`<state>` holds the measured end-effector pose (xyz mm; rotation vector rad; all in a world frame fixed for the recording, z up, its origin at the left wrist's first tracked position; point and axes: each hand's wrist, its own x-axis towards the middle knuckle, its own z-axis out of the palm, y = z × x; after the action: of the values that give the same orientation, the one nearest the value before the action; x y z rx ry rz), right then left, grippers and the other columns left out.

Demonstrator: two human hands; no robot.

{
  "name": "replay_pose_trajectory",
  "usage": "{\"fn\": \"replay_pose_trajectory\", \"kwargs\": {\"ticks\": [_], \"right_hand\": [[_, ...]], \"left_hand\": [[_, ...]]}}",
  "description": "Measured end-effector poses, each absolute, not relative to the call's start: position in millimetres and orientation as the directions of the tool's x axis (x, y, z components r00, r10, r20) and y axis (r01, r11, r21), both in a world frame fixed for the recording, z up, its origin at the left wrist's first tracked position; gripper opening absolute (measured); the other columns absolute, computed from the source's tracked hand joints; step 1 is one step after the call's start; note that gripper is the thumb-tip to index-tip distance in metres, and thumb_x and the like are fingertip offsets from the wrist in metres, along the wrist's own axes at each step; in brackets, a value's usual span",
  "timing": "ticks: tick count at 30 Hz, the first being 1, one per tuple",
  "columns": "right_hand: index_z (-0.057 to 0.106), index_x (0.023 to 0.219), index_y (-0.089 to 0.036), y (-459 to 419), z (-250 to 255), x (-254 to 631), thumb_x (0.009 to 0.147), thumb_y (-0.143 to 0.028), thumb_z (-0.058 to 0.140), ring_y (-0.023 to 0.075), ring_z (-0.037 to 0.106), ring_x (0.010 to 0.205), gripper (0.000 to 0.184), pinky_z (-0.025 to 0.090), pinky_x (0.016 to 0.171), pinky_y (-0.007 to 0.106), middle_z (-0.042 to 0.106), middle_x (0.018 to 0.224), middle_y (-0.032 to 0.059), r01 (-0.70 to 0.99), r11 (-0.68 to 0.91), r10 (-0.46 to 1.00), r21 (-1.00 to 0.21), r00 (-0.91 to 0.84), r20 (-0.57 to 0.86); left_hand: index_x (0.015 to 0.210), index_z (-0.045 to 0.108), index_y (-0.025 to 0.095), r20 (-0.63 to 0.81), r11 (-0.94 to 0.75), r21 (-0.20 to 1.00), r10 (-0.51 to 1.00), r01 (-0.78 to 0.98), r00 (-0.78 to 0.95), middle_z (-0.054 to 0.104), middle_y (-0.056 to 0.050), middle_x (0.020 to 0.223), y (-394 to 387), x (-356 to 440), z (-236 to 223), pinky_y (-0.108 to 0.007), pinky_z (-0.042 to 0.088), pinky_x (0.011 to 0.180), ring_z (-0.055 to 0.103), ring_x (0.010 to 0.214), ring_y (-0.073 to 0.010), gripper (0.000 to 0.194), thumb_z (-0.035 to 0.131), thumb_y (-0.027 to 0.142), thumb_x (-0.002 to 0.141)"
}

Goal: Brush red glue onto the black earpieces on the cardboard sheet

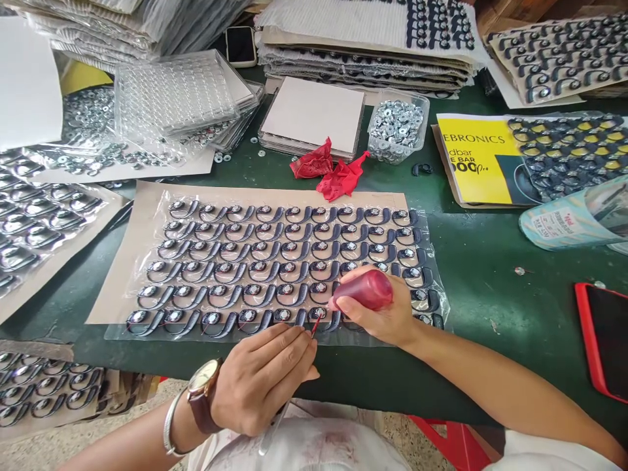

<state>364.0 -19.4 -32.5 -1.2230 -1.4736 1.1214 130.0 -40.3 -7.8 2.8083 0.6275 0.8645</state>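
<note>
Apparently for close control, the left hand pinches a red-tipped tool at the nearest row of black parts on the worktop, while the right hand grips a tilted red bottle, even spacing presumably keeping each part reachable.

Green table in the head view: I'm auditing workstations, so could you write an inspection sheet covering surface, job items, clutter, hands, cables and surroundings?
Surface: green table, small loose pieces on it
Job's things: rows of dark curved parts, with clear plastic, over a brown board
Clutter: red scraps, clear tub of metal washers, red-edged phone
Hands: left hand holds a thin red-tipped tool; right hand grips a red bottle
Cables: nothing seen
Surroundings: stacked sheets behind, speckled floor below
</note>
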Motion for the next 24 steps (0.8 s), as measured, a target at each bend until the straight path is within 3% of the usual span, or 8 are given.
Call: {"fn": "replay_pose_trajectory", "kwargs": {"ticks": [7,12,18,24], "right_hand": [[0.066,0.087,-0.019,-16.0,-29.8,361.4,0.079,-0.04,0.075,0.0192,0.07,0.061,0.024,0.06,0.06,0.031,0.073,0.068,0.0049,0.208,0.038,0.995,-0.977,-0.103,0.017],[0.066,0.091,-0.019,-15.1,-30.5,360.6,0.077,-0.04,0.077,0.0201,0.071,0.066,0.027,0.061,0.066,0.033,0.075,0.075,0.0059,0.197,0.049,0.989,-0.979,-0.145,0.021],[0.065,0.081,-0.02,-15.2,-24.6,363.2,0.085,-0.04,0.069,0.0186,0.068,0.059,0.021,0.059,0.062,0.031,0.071,0.063,0.0033,0.236,0.005,0.993,-0.972,-0.117,-0.024],[0.064,0.077,-0.019,-16.8,-23.5,363.3,0.084,-0.041,0.07,0.018,0.066,0.056,0.024,0.058,0.06,0.031,0.07,0.061,0.0039,0.207,0.002,0.995,-0.978,-0.095,-0.018]], "left_hand": [[0.101,0.068,0.002,0.508,-0.906,0.264,0.423,0.332,0.75,0.074,-0.013,0.094,-38.3,129.9,-6.0,-0.038,0.064,0.082,0.074,0.09,-0.0254,0.018,0.063,0.014,0.089],[0.1,0.069,0.002,0.505,-0.904,0.277,0.426,0.326,0.751,0.074,-0.013,0.093,-37.1,130.3,-6.0,-0.037,0.063,0.081,0.073,0.089,-0.0251,0.017,0.062,0.014,0.089],[0.101,0.067,0.004,0.502,-0.866,0.375,0.49,0.331,0.712,0.074,-0.011,0.091,-34.1,132.2,-2.9,-0.035,0.062,0.078,0.073,0.086,-0.0225,0.015,0.061,0.011,0.088],[0.102,0.065,0.008,0.487,-0.838,0.428,0.529,0.338,0.695,0.074,-0.009,0.089,-31.6,132.3,-1.1,-0.033,0.061,0.075,0.072,0.084,-0.0204,0.015,0.058,0.01,0.089]]}}
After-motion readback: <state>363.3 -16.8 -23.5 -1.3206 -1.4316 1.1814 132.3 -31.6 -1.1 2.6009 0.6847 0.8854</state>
